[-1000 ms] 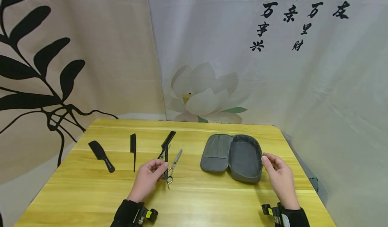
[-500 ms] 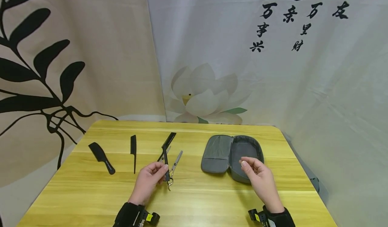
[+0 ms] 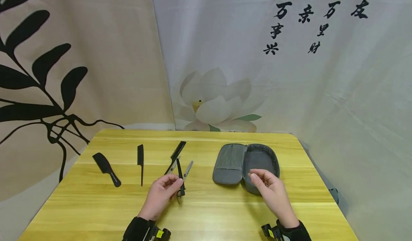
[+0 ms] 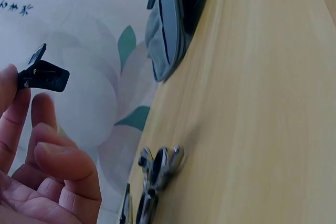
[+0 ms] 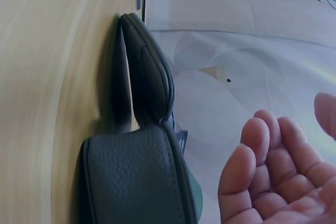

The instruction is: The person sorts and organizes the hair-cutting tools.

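In the head view my left hand (image 3: 162,195) pinches a slim black hair clip (image 3: 180,167) between thumb and fingertips. The left wrist view shows the clip (image 4: 50,78) held up with its spring end visible. Below it on the table lie silver scissors (image 3: 189,169), a second pair (image 3: 173,166) partly hidden, and a black comb (image 3: 178,151) angled behind them. My right hand (image 3: 271,195), holding nothing, hovers over the front of an unzipped grey case (image 3: 229,162). Its fingers (image 5: 256,135) are loosely bent in the right wrist view, apart from the case wall (image 5: 131,177).
A black tail comb (image 3: 140,156) lies left of the scissors. Further left is a wide black comb with a handle (image 3: 103,163). The wooden table (image 3: 206,219) ends at a printed curtain (image 3: 225,37) behind and to the sides.
My right hand has left the right edge of the case and moved left over it. The left hand has shifted slightly right and nearer, and the hair clip's tilt has changed.
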Demonstrator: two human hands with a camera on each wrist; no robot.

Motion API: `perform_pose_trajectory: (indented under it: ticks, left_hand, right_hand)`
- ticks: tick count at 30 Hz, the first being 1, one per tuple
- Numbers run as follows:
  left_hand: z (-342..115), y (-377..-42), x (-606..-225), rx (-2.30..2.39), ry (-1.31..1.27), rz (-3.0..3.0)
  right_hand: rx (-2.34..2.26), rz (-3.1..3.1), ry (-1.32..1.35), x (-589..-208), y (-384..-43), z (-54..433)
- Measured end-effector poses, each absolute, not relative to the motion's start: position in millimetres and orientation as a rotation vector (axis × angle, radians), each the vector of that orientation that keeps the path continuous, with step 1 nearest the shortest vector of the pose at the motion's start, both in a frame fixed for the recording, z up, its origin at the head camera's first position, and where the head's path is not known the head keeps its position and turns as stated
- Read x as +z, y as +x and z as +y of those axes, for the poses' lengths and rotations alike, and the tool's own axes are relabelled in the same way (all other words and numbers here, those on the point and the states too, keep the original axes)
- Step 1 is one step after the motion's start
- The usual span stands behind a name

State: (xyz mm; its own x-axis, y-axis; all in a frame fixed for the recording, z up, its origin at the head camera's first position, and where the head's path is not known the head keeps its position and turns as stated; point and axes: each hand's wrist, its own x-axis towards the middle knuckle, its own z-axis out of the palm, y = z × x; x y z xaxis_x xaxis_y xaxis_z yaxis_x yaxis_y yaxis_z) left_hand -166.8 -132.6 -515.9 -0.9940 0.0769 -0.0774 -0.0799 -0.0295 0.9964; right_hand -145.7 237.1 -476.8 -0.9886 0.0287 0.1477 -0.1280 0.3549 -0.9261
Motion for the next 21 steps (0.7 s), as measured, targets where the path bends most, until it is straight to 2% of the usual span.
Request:
perform_pose_trajectory:
  ticks: [21]
  left_hand:
    - [-72, -164, -499, 2.117, 0.185, 2.121]
  right_hand:
    - [1.775, -2.588, 0.318, -479, -144, 200]
